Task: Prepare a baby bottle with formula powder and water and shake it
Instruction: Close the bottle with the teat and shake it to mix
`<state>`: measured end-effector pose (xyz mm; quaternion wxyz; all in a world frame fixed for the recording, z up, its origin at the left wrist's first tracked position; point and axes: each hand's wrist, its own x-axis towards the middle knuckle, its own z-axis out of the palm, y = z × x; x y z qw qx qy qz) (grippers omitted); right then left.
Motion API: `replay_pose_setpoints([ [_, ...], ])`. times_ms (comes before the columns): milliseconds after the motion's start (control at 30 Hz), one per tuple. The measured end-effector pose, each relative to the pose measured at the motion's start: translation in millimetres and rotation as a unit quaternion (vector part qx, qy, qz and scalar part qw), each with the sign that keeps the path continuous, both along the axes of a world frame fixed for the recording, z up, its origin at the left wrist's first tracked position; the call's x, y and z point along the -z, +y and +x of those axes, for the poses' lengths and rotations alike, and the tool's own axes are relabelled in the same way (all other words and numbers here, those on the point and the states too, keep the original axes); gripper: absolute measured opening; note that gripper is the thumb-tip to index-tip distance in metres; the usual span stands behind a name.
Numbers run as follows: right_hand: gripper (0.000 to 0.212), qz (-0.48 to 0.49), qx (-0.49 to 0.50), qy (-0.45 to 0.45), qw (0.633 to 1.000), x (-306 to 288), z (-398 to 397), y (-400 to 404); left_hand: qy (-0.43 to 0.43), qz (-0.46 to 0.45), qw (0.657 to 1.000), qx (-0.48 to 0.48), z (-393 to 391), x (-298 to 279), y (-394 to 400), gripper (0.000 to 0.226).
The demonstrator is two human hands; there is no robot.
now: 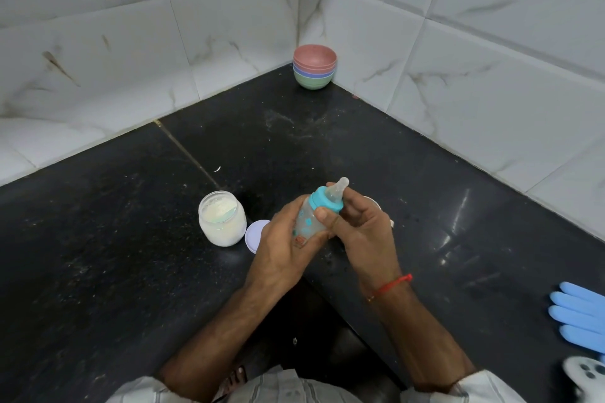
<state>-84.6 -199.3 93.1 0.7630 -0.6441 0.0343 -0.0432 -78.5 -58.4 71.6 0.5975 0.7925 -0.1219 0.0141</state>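
Note:
A small clear baby bottle [307,222] with blue prints, a teal collar and a clear teat tilts to the upper right above the black counter. My left hand [281,249] wraps its lower body. My right hand [357,226] holds its upper part, thumb against the teal collar. To the left stands an open glass jar of white formula powder [222,217], and its pale lilac lid [254,234] lies flat beside it, partly behind my left hand. A white object [376,203] is mostly hidden behind my right hand.
A stack of pink, blue and green bowls [315,65] sits in the far corner against the tiled walls. A blue-gloved hand [577,316] and a white phone [586,375] show at the right edge. Powder specks dot the black counter [114,255].

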Motion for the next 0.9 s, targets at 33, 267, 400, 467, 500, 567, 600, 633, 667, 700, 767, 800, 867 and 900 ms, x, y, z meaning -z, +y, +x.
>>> replay_pose_setpoints([
  [33,0.04,-0.003,-0.004,0.0,1.0,-2,1,-2,0.017,-0.004,1.0,0.013,1,-3,2,0.048],
  [267,0.071,0.034,-0.251,0.012,0.967,-15,5,-32,0.178,-0.119,0.965,0.151,1,-17,3,0.03],
  [400,0.074,0.045,-0.279,0.029,0.959,-17,5,-31,0.208,-0.166,0.949,0.172,-1,-17,6,0.039],
  [467,0.07,0.031,-0.252,0.012,0.967,-14,3,-24,0.206,-0.155,0.953,0.16,-1,-17,8,0.043],
  [500,0.065,0.024,-0.236,0.0,0.971,-12,2,-21,0.198,-0.145,0.957,0.153,-1,-17,8,0.044],
  [567,0.048,0.009,-0.202,-0.025,0.979,-9,1,-19,0.173,-0.117,0.969,0.132,-2,-17,8,0.044],
  [600,0.041,0.004,-0.186,-0.034,0.982,-10,0,-17,0.16,-0.103,0.975,0.118,-3,-16,8,0.045],
  [633,0.038,0.004,-0.167,-0.04,0.985,-9,-1,-14,0.145,-0.089,0.98,0.104,-3,-15,7,0.046],
  [667,0.037,0.008,-0.142,-0.042,0.989,-8,-2,-10,0.127,-0.074,0.985,0.092,-3,-13,6,0.047],
  [700,0.036,0.013,-0.11,-0.044,0.993,-5,-4,-4,0.104,-0.053,0.99,0.08,-3,-11,5,0.048],
  [767,0.032,0.012,-0.045,-0.051,0.998,-1,-9,7,0.056,-0.01,0.997,0.058,-4,-10,3,0.05],
  [800,0.03,0.008,-0.022,-0.058,0.998,2,-10,11,0.037,0.001,0.998,0.05,-4,-10,2,0.051],
  [867,0.03,0.006,-0.002,-0.064,0.998,3,-11,14,0.024,0.01,0.999,0.046,-5,-13,1,0.056],
  [900,0.031,0.006,-0.004,-0.061,0.998,1,-11,14,0.027,0.019,0.998,0.049,-4,-14,2,0.058],
])
